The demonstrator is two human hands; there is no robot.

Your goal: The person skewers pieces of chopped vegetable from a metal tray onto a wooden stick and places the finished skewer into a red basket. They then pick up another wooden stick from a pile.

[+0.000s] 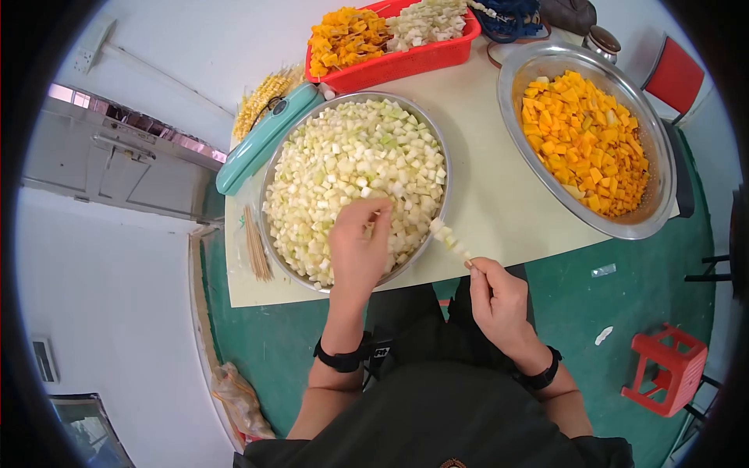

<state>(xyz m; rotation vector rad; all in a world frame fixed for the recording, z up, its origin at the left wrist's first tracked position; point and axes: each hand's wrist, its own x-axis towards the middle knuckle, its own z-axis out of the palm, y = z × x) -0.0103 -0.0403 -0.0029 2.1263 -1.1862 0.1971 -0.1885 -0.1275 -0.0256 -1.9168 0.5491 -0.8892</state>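
My right hand (499, 300) pinches the lower end of a skewer (451, 238) near the table's front edge. Several pale vegetable cubes are threaded on the skewer, which tilts up toward the bowl. My left hand (360, 242) is over the near part of a large metal bowl (447, 175) heaped with pale green-white cubes (351, 156). Its fingers are curled with the thumb close to them; whatever lies between them is hidden. Bare wooden skewers (256, 246) lie in a bundle left of the bowl.
A metal basin (511, 129) of orange cubes stands at right. Behind, a red basket (390, 74) holds finished orange and pale skewers. A teal long device (265, 140) and yellow skewers (269, 93) sit at left. A red stool (667, 370) is on the green floor.
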